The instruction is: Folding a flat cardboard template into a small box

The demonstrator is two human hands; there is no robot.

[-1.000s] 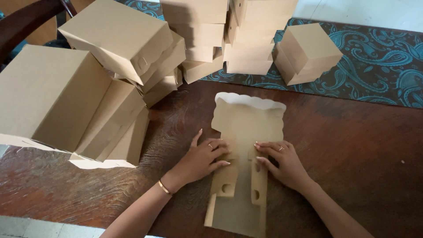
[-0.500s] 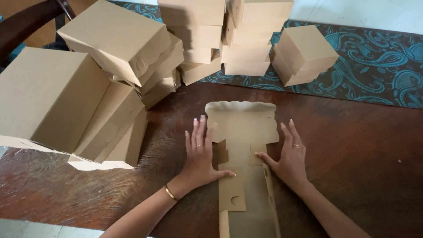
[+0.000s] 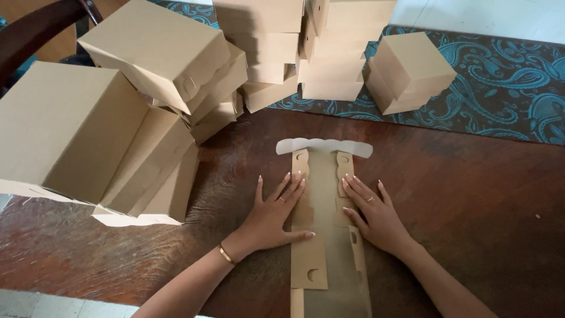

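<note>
A flat, unfolded brown cardboard box blank (image 3: 322, 194) lies on the dark wooden table (image 3: 471, 194), its scalloped far flap (image 3: 323, 146) turned up and pale. My left hand (image 3: 275, 211) lies flat, fingers spread, pressing the blank's left side flap inward. My right hand (image 3: 374, 212) lies flat on the right side flap, fingers pointing away from me. Both side flaps are folded over the middle panel. A thin bracelet (image 3: 225, 254) sits on my left wrist.
Several assembled brown boxes are heaped at the left (image 3: 88, 129) and stacked at the back (image 3: 276, 47). One single box (image 3: 412, 70) rests on a teal patterned cloth (image 3: 506, 88) at the far right. A dark chair back (image 3: 35, 29) shows top left.
The blank's two side flaps have been folded inward over the middle panel. Both hands moved up along the blank and now press flat on the flaps.
</note>
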